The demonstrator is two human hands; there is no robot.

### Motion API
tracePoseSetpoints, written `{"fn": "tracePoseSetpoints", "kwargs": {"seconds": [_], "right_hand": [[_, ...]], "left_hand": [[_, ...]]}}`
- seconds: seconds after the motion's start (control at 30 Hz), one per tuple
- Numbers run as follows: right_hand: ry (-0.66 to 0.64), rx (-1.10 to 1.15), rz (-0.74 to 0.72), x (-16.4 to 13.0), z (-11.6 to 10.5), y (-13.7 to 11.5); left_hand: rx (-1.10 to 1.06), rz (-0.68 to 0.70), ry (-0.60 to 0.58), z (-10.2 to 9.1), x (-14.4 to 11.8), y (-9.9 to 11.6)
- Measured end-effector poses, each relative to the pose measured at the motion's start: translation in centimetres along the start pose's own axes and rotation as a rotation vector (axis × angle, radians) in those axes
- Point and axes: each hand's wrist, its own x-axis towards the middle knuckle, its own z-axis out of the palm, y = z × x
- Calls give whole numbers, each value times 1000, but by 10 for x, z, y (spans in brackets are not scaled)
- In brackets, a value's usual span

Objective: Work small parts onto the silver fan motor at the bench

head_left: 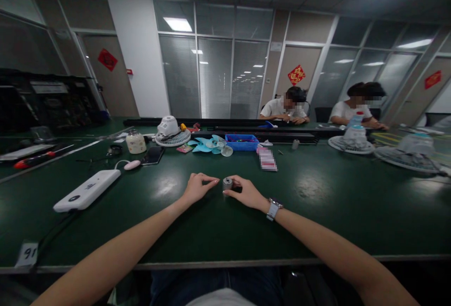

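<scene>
Both my forearms reach out over a dark green table point(317, 212). My right hand point(246, 192), with a watch on its wrist, grips a small grey cylinder point(227, 183), perhaps a little motor, that stands upright on the table. My left hand point(198, 187) rests just left of it, fingers curled and pinched together, a small gap from the cylinder. Whether anything tiny sits between those fingers is too small to tell.
A white power bank point(86, 190) with a cable lies at the left. Further back are a white fan head point(172, 131), turquoise fan blades point(210, 145), a blue tray point(242, 141), a jar point(136, 141) and a phone point(152, 155). Two people sit across the table; fan grilles point(405, 156) lie at right.
</scene>
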Motion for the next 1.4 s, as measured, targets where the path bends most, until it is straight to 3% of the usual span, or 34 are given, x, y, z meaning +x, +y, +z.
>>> {"fn": "tracePoseSetpoints", "kwargs": {"seconds": [0.1, 0.2, 0.37, 0.47, 0.57, 0.7, 0.8, 0.87, 0.93, 0.97, 1.03, 1.1, 1.17, 1.27, 1.4], "right_hand": [[34, -53, -24, 2, -4, 7], [178, -118, -44, 9, -29, 28], [635, -392, 80, 12, -118, 79], [822, -628, 340, 0, -169, 104], [847, -748, 582, -16, -196, 122], [776, -745, 687, -28, -202, 133], [808, -770, 677, -24, -195, 126], [897, -863, 527, -15, -180, 111], [878, -944, 278, -5, -151, 88], [793, -953, 153, -1, -131, 75], [468, -880, -30, 4, -85, 47], [82, -780, -145, 4, -39, 22], [-162, -697, -195, 0, -4, 4], [-288, -626, -196, -4, 18, -10], [-233, -574, -172, -6, 15, -13]], "left_hand": [[52, -28, -68, 3, -1, -6], [68, -26, -75, 6, -1, -7], [115, -11, -93, 8, -1, -9], [130, 3, -93, 8, 0, -10], [109, -19, -72, 9, 1, -9], [94, -73, -14, 11, 1, -9], [66, -104, 35, 13, 2, -10], [22, -124, 67, 14, 2, -10], [-33, -138, 92, 14, 3, -10], [-57, -144, 102, 14, 4, -9], [-95, -157, 125, 13, 4, -8], [-128, -160, 147, 13, 4, -6], [-167, -154, 162, 14, 3, -4], [-200, -152, 166, 14, 2, -3], [-178, -150, 159, 15, 2, -2]]}}
